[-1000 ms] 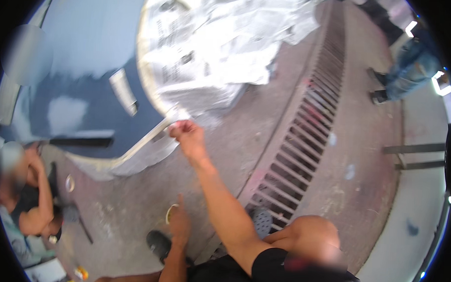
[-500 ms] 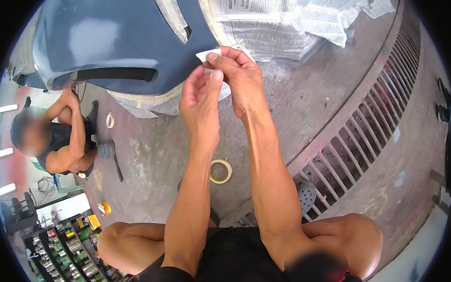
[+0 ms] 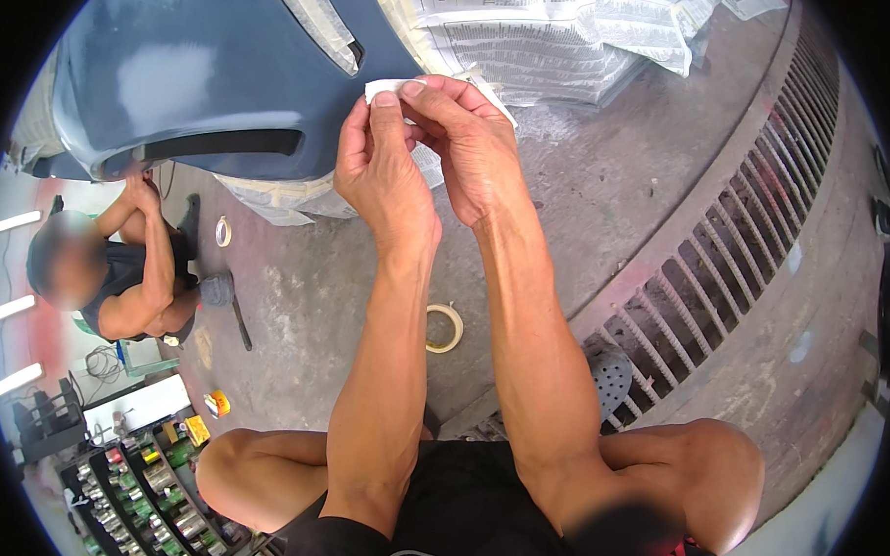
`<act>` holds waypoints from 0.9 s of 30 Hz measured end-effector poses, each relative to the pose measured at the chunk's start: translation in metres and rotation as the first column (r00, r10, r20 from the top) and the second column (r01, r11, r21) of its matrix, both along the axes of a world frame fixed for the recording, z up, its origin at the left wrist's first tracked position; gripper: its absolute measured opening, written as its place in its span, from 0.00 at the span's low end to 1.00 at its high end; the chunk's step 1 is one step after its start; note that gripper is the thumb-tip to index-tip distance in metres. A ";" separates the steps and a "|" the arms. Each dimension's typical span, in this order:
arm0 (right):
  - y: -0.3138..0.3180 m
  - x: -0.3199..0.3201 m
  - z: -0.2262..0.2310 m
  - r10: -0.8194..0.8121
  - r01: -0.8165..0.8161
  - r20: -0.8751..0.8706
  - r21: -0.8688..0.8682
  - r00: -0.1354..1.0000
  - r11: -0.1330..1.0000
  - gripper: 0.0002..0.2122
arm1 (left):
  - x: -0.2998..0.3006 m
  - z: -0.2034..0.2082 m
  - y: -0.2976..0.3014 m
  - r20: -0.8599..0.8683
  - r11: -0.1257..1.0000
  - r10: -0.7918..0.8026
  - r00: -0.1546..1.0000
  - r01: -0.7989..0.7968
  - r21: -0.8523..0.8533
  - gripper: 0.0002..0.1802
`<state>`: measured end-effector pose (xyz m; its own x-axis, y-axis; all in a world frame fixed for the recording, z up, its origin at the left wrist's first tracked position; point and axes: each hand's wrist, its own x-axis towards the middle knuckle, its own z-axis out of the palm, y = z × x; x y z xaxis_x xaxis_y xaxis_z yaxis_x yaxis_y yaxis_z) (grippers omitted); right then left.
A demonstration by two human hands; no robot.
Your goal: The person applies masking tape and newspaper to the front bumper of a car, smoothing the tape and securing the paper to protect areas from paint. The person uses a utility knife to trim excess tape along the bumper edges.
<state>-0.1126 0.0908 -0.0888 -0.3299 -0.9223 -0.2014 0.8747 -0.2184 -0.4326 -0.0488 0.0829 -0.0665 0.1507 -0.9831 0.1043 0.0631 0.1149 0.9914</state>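
A small white sheet, like folded paper (image 3: 375, 87), is held up in front of the car's bumper. My left hand (image 3: 385, 168) pinches it, thumb on top. Beside it, my right hand (image 3: 469, 147) has its thumb and fingers closed on the same piece at its right end. Both hands are close together, and most of the sheet is hidden behind the fingers. Beyond them stands the blue-grey bumper (image 3: 216, 84), patched with lighter areas and edged with masking tape. Its slot near the top is taped over.
Newspaper masking (image 3: 541, 51) covers the car at the upper right. A masking tape roll (image 3: 444, 329) lies on the floor between my forearms, another tape roll (image 3: 223, 231) farther left. A co-worker (image 3: 132, 267) squats at left. A floor grate (image 3: 720, 258) curves along the right.
My left hand has shifted left and up, and its thumb now presses on the white sheet that my right hand was pinching. My view has shifted slightly.
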 end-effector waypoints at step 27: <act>-0.017 0.007 0.005 -0.004 0.006 -0.460 0.003 0.888 1.000 0.09 | 0.050 0.036 -0.017 0.591 0.991 -0.131 0.796 0.110 0.072 0.16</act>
<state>-0.1052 0.0741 -0.0842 -0.3913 -0.9198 -0.0298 0.5766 -0.2198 -0.7869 0.0013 0.0656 -0.0305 -0.0503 -0.9935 0.1021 -0.5275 0.1133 0.8420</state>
